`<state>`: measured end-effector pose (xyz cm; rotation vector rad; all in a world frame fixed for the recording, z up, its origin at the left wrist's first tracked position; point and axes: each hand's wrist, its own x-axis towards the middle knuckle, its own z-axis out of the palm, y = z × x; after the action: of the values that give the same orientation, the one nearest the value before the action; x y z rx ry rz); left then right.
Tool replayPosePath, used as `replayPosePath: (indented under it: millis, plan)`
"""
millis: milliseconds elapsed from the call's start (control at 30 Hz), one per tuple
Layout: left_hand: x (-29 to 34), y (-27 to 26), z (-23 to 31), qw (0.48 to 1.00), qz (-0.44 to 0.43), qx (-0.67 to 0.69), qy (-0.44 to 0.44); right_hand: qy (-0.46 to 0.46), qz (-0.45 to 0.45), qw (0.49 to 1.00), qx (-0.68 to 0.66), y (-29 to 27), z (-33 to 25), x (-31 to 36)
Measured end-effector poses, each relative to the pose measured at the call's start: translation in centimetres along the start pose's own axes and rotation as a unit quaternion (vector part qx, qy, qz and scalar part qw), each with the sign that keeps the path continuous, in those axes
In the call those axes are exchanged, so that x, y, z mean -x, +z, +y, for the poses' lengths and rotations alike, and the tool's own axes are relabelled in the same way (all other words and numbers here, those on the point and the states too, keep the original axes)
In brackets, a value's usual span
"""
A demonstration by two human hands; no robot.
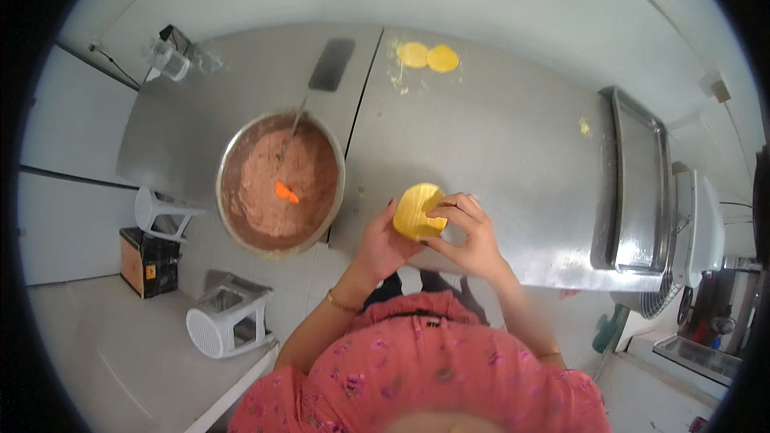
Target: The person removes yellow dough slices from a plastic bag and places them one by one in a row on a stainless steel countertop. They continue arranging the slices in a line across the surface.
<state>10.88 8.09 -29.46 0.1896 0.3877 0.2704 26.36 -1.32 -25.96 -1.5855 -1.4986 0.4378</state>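
A round yellow piece (418,213), streaked on its surface, is held between my two hands over the near edge of the steel table. My left hand (385,240) supports its left and lower edge. The fingers of my right hand (469,232) are bent onto its right side. Whether it is one piece or a stack, I cannot tell. To the left stands a large metal bowl (343,184) of pinkish-brown mixture (261,168). A metal handle (299,116) leans out of the mixture, and a bright orange piece (286,192) rests on top.
Two yellow discs (442,58) lie among pale crumbs at the far side. A dark flat slab (331,64) lies behind the bowl. Steel trays (642,192) sit at the right end, beside a white appliance (702,224). White stools (228,321) stand at the lower left, near a black box (152,261).
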Motion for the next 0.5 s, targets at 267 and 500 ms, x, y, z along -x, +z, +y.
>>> replayPosePath:
  millis: [267,500]
  plan:
    - [1.9,-1.2,0.0,0.997,0.047,0.006,0.065,0.052,0.112,0.991,0.058,-1.7,14.8,-14.2]
    - [4.7,-2.3,-1.6,0.985,0.116,0.032,0.124,-0.064,0.019,0.957,0.283,2.0,23.8,-25.9]
